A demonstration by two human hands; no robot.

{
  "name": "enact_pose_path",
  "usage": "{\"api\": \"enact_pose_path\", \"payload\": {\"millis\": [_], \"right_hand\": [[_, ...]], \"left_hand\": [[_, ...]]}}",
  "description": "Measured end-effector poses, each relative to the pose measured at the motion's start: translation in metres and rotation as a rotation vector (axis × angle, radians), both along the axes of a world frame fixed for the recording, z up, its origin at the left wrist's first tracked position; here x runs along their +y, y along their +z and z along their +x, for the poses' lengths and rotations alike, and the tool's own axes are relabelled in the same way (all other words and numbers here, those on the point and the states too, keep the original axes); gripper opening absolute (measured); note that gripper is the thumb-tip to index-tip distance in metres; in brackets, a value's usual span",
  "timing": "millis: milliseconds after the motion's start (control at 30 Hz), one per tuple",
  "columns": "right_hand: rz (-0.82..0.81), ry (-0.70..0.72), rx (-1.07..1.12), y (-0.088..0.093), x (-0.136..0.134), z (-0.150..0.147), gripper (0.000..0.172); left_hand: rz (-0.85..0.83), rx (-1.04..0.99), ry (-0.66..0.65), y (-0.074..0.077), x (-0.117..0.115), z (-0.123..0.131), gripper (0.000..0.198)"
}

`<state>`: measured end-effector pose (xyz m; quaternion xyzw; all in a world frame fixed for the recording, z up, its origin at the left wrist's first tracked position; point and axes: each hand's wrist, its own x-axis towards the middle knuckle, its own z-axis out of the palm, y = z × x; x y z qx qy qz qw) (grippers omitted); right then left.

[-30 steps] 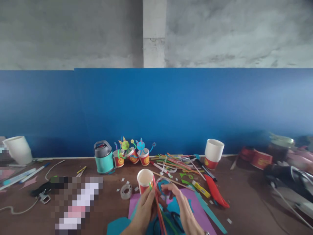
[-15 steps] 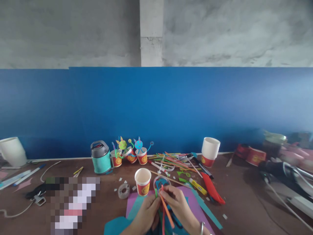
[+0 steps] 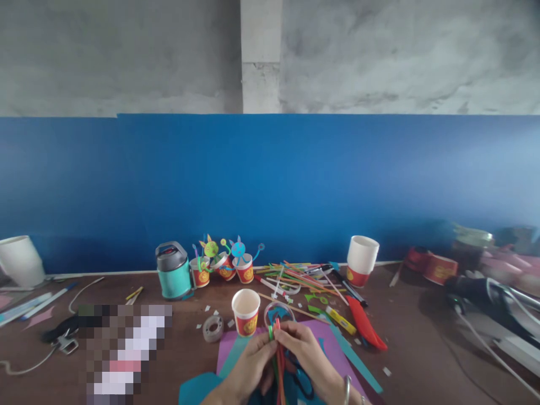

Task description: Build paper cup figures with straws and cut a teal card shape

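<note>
Thin red and green straws (image 3: 280, 368) run side by side between left hand (image 3: 257, 355) and right hand (image 3: 302, 343), far tips nearly level.

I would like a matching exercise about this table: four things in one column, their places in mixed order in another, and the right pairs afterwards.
Things
1. Red-orange strips
2. Tape roll
3. Yellow tube
4. Turquoise container

Places
A. Close to the blue panel
B. Beside the long red object
C. Between the left hand and the right hand
D. Next to the nearest paper cup

Right pairs: 1-C, 2-D, 3-B, 4-A
</note>
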<state>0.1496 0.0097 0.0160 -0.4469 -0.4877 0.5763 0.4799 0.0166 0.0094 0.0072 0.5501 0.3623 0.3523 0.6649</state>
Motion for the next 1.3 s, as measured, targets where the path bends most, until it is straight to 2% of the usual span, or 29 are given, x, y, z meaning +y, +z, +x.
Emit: {"api": "enact_pose_path", "payload": {"millis": [100, 233, 533, 800, 933, 1133, 1300], "right_hand": [[-0.086, 0.014, 0.124, 0.002, -0.002, 0.000, 0.045], [-0.135, 0.058, 0.172, 0.000, -0.001, 0.002, 0.043], [-0.148, 0.141, 0.209, 0.002, -0.001, 0.004, 0.040], [0.013, 0.147, 0.104, 0.007, -0.003, 0.003, 0.044], [-0.020, 0.112, 0.093, 0.002, -0.004, 0.002, 0.044], [-0.165, 0.153, 0.153, 0.001, -0.003, 0.003, 0.047], [-0.177, 0.160, 0.215, 0.000, -0.001, 0.003, 0.047]], "left_hand": [[-0.006, -0.016, -0.032, 0.004, -0.001, -0.001, 0.047], [-0.027, 0.001, -0.031, 0.010, -0.004, -0.002, 0.047], [-0.075, -0.027, -0.049, 0.012, -0.005, -0.003, 0.044], [-0.051, 0.004, 0.034, 0.017, -0.008, -0.001, 0.049], [-0.046, 0.005, 0.014, 0.015, -0.007, -0.001, 0.049], [-0.113, 0.045, -0.055, 0.005, -0.002, -0.001, 0.052], [-0.055, -0.035, -0.066, 0.001, 0.000, 0.000, 0.048]]}}
